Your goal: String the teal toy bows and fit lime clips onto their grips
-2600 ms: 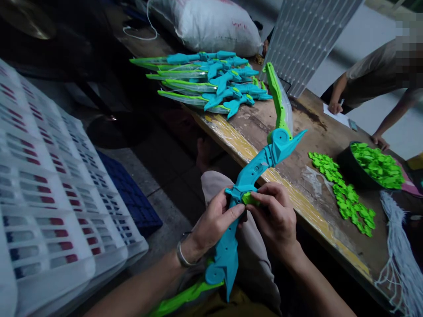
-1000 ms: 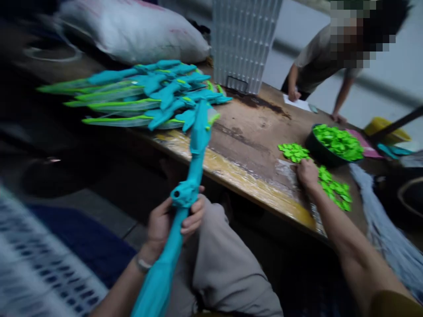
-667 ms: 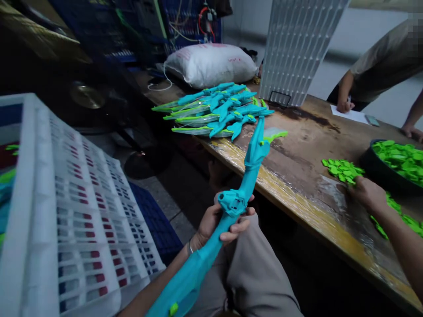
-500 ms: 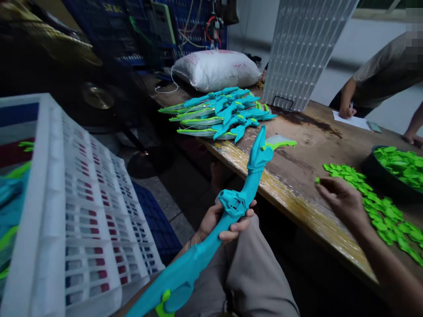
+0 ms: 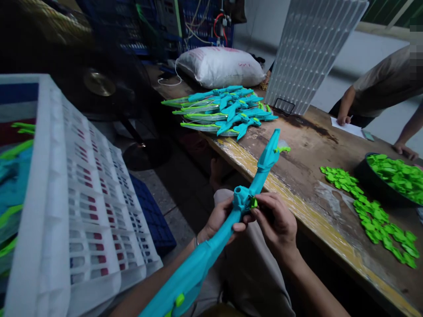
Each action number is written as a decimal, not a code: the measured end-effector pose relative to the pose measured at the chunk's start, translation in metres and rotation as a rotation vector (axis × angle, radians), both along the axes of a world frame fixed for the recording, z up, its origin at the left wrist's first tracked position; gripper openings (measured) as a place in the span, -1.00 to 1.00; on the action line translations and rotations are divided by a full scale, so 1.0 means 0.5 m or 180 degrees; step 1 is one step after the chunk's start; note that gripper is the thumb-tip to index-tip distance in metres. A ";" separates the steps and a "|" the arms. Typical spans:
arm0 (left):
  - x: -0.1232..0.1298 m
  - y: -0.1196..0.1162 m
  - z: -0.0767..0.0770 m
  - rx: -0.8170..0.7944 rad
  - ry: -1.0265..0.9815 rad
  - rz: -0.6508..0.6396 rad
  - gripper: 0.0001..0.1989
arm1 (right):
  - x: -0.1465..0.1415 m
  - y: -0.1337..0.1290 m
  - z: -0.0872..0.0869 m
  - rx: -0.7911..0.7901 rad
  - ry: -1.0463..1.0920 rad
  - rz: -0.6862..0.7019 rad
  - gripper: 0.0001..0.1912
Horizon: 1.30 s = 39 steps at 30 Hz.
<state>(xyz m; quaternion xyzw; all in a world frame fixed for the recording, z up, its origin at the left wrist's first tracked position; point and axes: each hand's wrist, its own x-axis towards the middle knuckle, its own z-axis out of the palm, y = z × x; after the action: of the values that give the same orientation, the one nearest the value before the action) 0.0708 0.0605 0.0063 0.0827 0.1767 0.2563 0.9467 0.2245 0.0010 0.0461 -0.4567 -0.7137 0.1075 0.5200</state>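
A long turquoise plastic toy bow (image 5: pixel 214 242) slants up from the lower left across my lap. My left hand (image 5: pixel 221 220) is wrapped round its middle, just below a raised hub with a round hole. My right hand (image 5: pixel 279 220) pinches a small bright green plastic piece (image 5: pixel 254 202) against the right side of that hub. Whether the piece sits in the hub I cannot tell, as the fingers partly hide it. Another green part (image 5: pixel 179 300) is fitted near the bow's lower end.
On the wooden table (image 5: pixel 304 154) lie a stack of turquoise and green toy bows (image 5: pixel 231 110), loose green pieces (image 5: pixel 373 215) and a dark bowl (image 5: pixel 366 180) of more. A white crate (image 5: pixel 109 211) stands at left. Across the table a person (image 5: pixel 380 83) bends over paper.
My right hand has moved left from the loose green pieces to the bow, bringing one piece to the hub. The bow has turned slightly in my left hand.
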 end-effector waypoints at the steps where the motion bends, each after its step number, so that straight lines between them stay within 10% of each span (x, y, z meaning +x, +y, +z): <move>1: 0.003 0.000 -0.001 0.0001 -0.0002 -0.0051 -0.57 | 0.001 -0.001 0.000 -0.0037 0.0044 -0.0020 -0.68; 12: 0.015 -0.012 0.034 -0.0197 0.0312 -0.0054 -0.53 | -0.005 -0.009 -0.011 0.0156 -0.0202 -0.0390 -0.74; 20: 0.006 -0.024 -0.003 -0.0212 0.0017 -0.0072 -0.61 | 0.033 0.001 0.009 0.0182 -0.0913 0.0145 -0.84; 31: -0.003 -0.042 -0.035 0.0074 -0.0089 -0.0627 -0.58 | 0.061 0.053 0.159 0.0060 -0.2684 0.1369 -0.66; 39: 0.003 -0.063 -0.066 0.0163 -0.0120 -0.0946 -0.46 | 0.041 0.033 0.171 -0.0914 -0.2653 0.1605 -0.68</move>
<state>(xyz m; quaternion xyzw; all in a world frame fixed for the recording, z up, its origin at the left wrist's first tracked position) 0.0721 0.0291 -0.0269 0.1273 0.1382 0.1192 0.9749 0.2451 0.0174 0.1315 -0.3413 -0.9266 0.1354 0.0809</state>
